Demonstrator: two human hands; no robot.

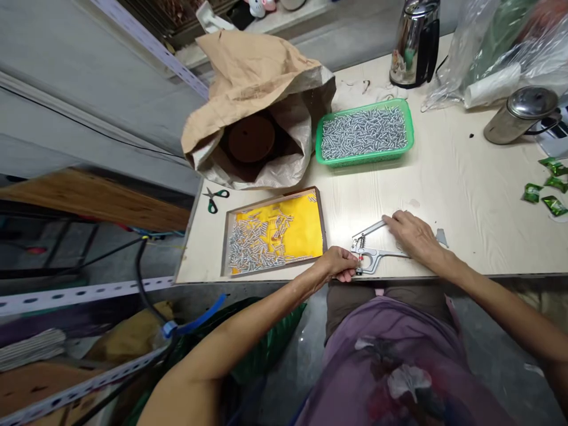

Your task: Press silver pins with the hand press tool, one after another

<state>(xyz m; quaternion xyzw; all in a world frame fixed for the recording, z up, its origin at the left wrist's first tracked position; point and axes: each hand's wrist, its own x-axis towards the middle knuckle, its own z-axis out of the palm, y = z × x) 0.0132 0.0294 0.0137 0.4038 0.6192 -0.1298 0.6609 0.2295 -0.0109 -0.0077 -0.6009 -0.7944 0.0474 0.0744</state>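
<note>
A: Entry one, the right hand (412, 234): state of its grip?

B: Partly closed. Its fingers curled over the end of the upper lever (369, 228) of a silver hand press (375, 258), with the lower handle (394, 254) running in beneath the palm. Lever and handle stood spread apart.

A: Entry two, the left hand (341, 263)?

B: Fingers bent inward at the nose of the hand press. How tightly that grip had closed, and on what, could not be told at this size.

A: Location of the hand press?

B: Front edge of the bench (457, 171), between the two hands, right of the tray (323, 222).

A: Containers, with contents?

B: Tray, one, shallow, brown-sided, with a yellow lining (304, 228); small metal pieces (251, 245) lay loose in it, thickest toward the left end. Green basket (409, 127), one, behind and to the right, filled with silvery pieces (364, 133). Paper sack (248, 65), one, brown, mouth open, a round brown object (251, 139) inside.

A: Remaining stock?

B: Scissors (212, 205), one pair, just left of the tray. Kettle (408, 47), one, at the back. Metal pitcher (503, 121), one, lidded, far right. Green packets (531, 192), several, near the pitcher.
</note>
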